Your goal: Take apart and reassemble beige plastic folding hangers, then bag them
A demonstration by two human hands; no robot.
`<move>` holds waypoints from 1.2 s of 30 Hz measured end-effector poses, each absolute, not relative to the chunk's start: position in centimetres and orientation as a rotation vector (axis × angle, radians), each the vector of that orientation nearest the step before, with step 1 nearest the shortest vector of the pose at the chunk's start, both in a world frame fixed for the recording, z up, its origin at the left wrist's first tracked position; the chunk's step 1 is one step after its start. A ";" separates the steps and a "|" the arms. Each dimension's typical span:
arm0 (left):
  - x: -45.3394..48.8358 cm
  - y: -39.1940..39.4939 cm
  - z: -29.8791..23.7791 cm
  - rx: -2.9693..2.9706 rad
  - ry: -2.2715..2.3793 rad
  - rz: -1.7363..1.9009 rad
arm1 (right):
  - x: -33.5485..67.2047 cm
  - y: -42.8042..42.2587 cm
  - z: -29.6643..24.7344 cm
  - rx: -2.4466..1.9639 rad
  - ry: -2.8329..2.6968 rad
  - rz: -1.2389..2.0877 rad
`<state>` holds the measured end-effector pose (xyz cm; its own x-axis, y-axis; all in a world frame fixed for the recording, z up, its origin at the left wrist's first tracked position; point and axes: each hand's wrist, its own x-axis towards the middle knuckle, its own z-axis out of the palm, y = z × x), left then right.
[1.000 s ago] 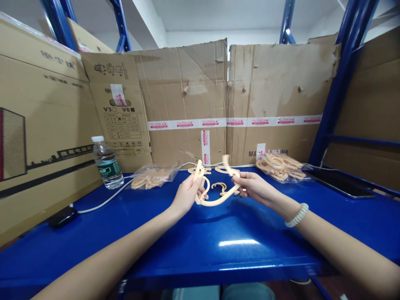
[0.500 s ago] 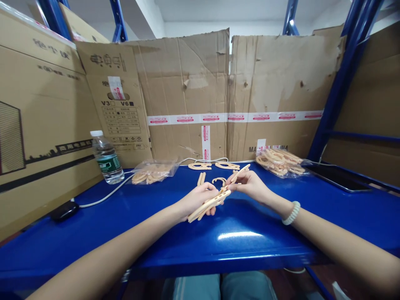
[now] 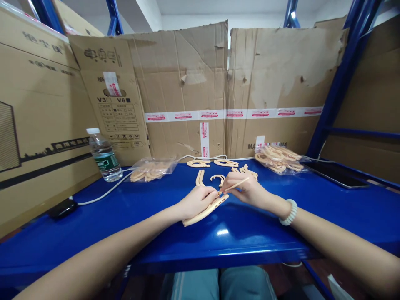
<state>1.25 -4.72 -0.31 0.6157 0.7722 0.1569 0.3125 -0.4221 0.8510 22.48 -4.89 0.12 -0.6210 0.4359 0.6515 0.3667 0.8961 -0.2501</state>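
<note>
My left hand (image 3: 197,203) is closed around a beige, curved plastic hanger arm (image 3: 204,213) with small slots near its far end. My right hand (image 3: 246,191) pinches a thin beige hanger piece (image 3: 236,184), whose inner end meets the parts at my left fingertips. Whether the two pieces are joined there is hidden by the fingers. Just beyond my hands lie a beige hanger hook (image 3: 217,178) and a pair of narrow hanger arms (image 3: 200,178). More beige hanger parts (image 3: 252,172) show behind my right hand.
Two folded hangers (image 3: 198,163) lie at the back of the blue table (image 3: 259,233). Plastic bags of hanger parts lie left (image 3: 153,170) and right (image 3: 276,159). A water bottle (image 3: 105,160), a black device (image 3: 63,208) and a tablet (image 3: 336,174) rest nearby. Cardboard panels (image 3: 184,83) stand behind.
My right hand has come slightly lower and closer to my left, turning its piece flatter. The left-hand hanger arm has tilted slightly, and the parts behind my right hand show more.
</note>
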 end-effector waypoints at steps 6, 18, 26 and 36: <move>1.2 -4.4 -0.4 1.965 0.837 0.667 | 22.2 -5.3 0.0 -0.367 -2.409 -0.470; 0.9 -1.8 -1.5 1.346 0.645 0.655 | 30.4 0.3 2.4 -1.318 -1.968 -0.163; 0.6 -2.0 -0.9 1.121 0.596 0.786 | 33.6 3.1 0.3 -1.894 -2.058 0.051; -0.1 -1.8 -0.3 1.002 0.565 0.897 | 32.7 2.8 -0.5 -2.133 -2.055 -0.039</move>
<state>-0.06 -1.77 -0.34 0.5308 0.8474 -0.0098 -0.3750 0.2452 0.8940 32.68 2.79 -0.50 0.0448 0.9887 0.1430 0.9934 -0.0290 -0.1107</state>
